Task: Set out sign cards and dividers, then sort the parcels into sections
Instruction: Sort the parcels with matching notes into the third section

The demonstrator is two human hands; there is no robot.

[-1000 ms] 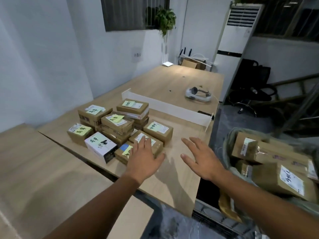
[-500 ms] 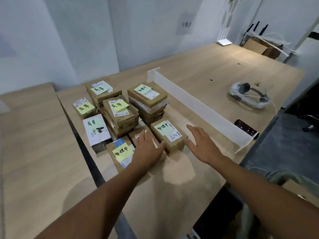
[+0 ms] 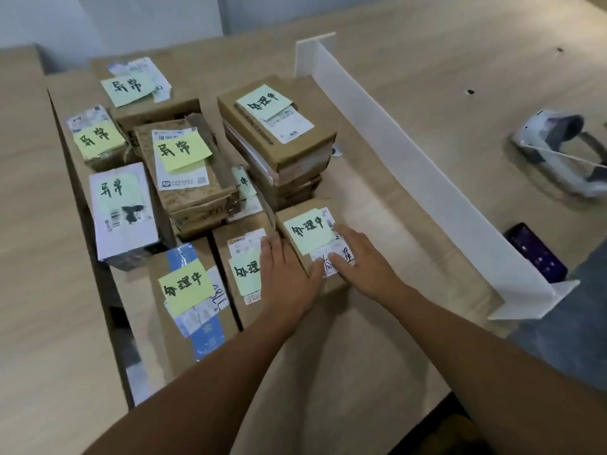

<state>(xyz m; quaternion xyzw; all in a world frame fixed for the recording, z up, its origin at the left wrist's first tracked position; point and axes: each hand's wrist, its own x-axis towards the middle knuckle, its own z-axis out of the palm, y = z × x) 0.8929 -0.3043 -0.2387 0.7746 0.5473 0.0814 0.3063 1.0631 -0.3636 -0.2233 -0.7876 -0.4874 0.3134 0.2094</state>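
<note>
Since half a second ago the right hand (image 3: 364, 261) has shifted from beside the nearest brown parcel (image 3: 307, 236) onto it. It now lies across the printed label (image 3: 346, 256), fingers straight, gripping nothing. The left hand (image 3: 285, 274) rests flat and uncurled on the neighbouring parcel (image 3: 241, 244), covering part of its green sticky note (image 3: 244, 272), with its thumb spread toward the right hand. Just left of that lies a parcel with blue tape (image 3: 193, 323), also bearing a handwritten note. All sit on the wooden table (image 3: 345, 356). Behind them are a white box (image 3: 124, 224), a stack of worn brown parcels (image 3: 187, 178) and a taller stack (image 3: 279, 142), each topped by a note. A small parcel (image 3: 98, 139) and a flat parcel (image 3: 157, 111) lie further back at the left. To the right, a white divider (image 3: 410, 165) stands upright across the table, apart from the parcels. Beyond it lie a dark phone (image 3: 535, 251) and a white headset (image 3: 558, 149)
</note>
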